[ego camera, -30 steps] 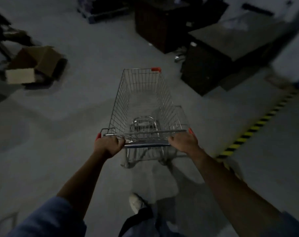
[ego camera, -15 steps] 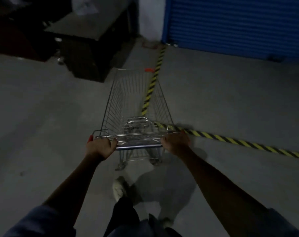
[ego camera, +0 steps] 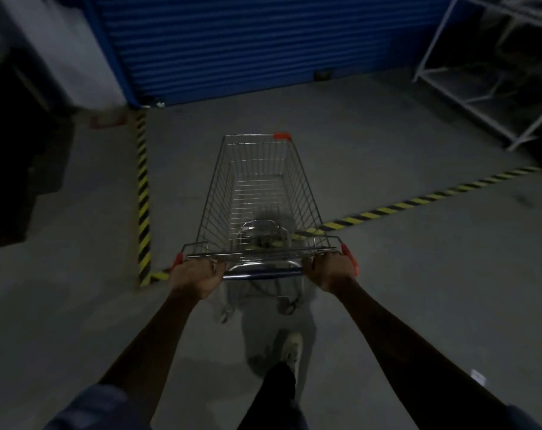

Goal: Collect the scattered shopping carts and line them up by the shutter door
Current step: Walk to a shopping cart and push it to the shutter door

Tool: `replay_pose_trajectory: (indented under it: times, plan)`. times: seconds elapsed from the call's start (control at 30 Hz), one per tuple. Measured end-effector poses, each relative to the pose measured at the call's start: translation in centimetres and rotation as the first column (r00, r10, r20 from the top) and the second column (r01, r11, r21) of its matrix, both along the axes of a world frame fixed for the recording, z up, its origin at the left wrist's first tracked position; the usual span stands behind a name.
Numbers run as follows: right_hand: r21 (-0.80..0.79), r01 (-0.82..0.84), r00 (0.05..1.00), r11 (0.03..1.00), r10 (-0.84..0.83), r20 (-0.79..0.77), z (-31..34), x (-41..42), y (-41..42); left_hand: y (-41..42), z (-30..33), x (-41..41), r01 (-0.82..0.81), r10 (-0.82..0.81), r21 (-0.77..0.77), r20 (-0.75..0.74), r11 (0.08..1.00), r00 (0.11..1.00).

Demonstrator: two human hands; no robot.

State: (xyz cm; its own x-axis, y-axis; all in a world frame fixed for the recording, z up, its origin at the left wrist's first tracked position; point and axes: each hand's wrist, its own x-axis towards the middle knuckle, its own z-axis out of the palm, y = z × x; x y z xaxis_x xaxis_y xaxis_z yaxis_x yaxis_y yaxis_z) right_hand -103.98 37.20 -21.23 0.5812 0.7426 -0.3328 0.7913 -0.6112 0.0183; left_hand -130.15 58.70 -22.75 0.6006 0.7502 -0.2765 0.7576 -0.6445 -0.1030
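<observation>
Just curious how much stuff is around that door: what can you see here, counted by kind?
Silver wire shopping cart with red corner caps: 1
Blue ribbed roller shutter door: 1
White metal shelving rack: 1
Yellow-and-black striped floor tape lines: 2
Hands gripping the cart's handlebar: 2
Total: 7

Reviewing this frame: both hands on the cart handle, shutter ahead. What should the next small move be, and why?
Probably keep pushing the cart straight ahead toward the blue shutter door. The left hand and right hand both grip the handle, the cart's nose points at the door, and bare floor still separates them. No other carts show there to line up against.
</observation>
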Motion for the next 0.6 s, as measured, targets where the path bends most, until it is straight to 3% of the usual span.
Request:
replay_pose_trajectory:
  times: [0.17,0.27,0.33,0.43,0.6]
  plan:
    - [-0.080,0.184,0.983,0.980,-0.185,-0.008,0.8,12.3,0.2,3.6,0.2,16.1,0.142,-0.141,-0.053,0.014,0.988,0.990]
    - [-0.073,0.286,0.957,0.955,-0.289,-0.029,1.8,19.5,-0.2,5.0,0.5,26.4,0.149,-0.139,-0.092,0.103,0.985,0.985]
    - [-0.055,0.328,0.944,0.943,-0.329,-0.001,2.4,24.3,-0.8,5.3,0.5,33.2,0.229,-0.223,-0.029,0.150,0.973,0.963]
    - [-0.056,0.392,0.919,0.918,-0.389,0.068,1.9,31.4,-2.2,5.1,0.6,42.3,0.339,-0.333,-0.022,0.138,0.941,0.933]
    - [-0.037,0.471,0.880,0.881,-0.466,0.095,-0.6,43.6,-5.1,4.0,0.8,56.5,0.505,-0.505,-0.026,-0.015,0.863,0.863]
